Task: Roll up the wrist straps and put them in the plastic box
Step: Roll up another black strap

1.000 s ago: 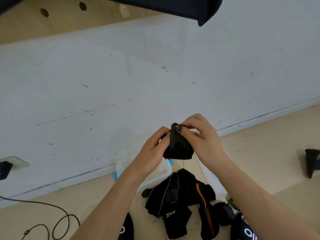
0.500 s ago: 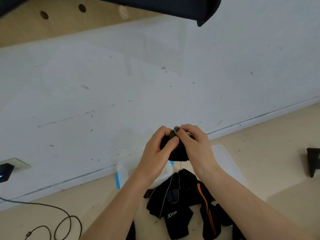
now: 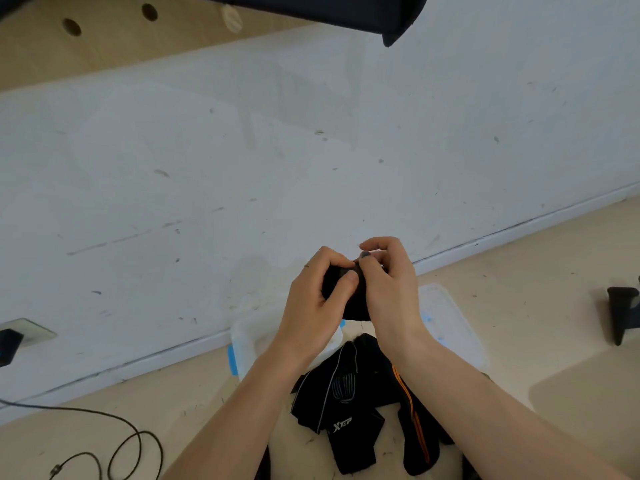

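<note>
A black wrist strap (image 3: pixel 349 296), rolled into a tight bundle, is held up in front of me by both hands. My left hand (image 3: pixel 311 306) grips its left side with the thumb pressed on the front. My right hand (image 3: pixel 389 292) pinches its top and right side. Below the hands, a translucent plastic box (image 3: pixel 244 344) with blue clips sits on the floor by the wall, partly hidden by my left wrist. Its lid (image 3: pixel 450 327) lies to the right. More black wrist straps (image 3: pixel 349 410), one with an orange stripe, lie in a loose pile in front of the box.
A white wall rises just behind the box. A black cable (image 3: pixel 114 441) loops on the floor at lower left. A wall socket with a black plug (image 3: pixel 14 341) sits at far left. A black object (image 3: pixel 623 317) stands on the floor at far right.
The strap has gone from a taller loose bundle to a tighter, smaller roll. Both hands closed in around it and sank slightly. The view shifted, uncovering the lid.
</note>
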`<state>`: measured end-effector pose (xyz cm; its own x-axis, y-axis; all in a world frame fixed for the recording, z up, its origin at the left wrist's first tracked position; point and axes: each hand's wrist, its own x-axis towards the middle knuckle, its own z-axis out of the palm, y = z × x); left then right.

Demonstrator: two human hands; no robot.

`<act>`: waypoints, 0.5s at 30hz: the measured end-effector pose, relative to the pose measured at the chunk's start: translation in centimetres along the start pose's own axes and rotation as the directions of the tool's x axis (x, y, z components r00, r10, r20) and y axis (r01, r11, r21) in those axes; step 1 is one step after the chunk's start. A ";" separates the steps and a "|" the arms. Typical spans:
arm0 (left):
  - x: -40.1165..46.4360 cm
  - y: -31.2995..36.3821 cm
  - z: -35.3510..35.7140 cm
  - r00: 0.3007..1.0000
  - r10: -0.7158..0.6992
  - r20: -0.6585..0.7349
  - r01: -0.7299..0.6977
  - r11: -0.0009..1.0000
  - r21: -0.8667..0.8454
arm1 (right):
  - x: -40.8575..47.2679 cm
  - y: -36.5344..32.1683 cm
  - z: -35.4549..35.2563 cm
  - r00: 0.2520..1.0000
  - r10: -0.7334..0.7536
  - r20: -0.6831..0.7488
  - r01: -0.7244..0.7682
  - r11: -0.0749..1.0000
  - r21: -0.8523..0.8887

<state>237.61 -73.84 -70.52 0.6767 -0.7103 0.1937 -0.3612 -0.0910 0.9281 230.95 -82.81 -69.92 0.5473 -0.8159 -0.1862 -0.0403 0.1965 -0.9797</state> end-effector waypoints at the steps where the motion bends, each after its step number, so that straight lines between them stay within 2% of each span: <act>1: 0.0 0.0 0.1 1.000 -0.004 -0.008 0.003 1.000 -0.011 | 0.0 0.1 -0.1 1.000 0.006 -0.013 -0.006 1.000 -0.003; 5: 0.0 -0.5 0.4 1.000 -0.012 0.022 0.012 1.000 0.019 | 0.2 0.4 -0.2 0.999 0.021 -0.042 -0.021 1.000 -0.012; 9: 0.0 -0.7 0.6 0.998 0.051 0.037 -0.055 0.992 0.112 | 0.6 0.2 -0.6 0.996 -0.022 -0.085 0.018 0.999 -0.044; 15: -0.4 -1.2 1.0 0.999 0.029 0.046 -0.036 0.988 0.152 | 0.5 1.1 -1.1 0.992 0.083 -0.091 -0.087 0.995 -0.041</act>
<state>237.15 -74.20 -72.06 0.6359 -0.7438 0.2058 -0.4783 -0.1705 0.8615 230.20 -83.59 -71.18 0.4635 -0.8431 -0.2726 -0.1217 0.2441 -0.9621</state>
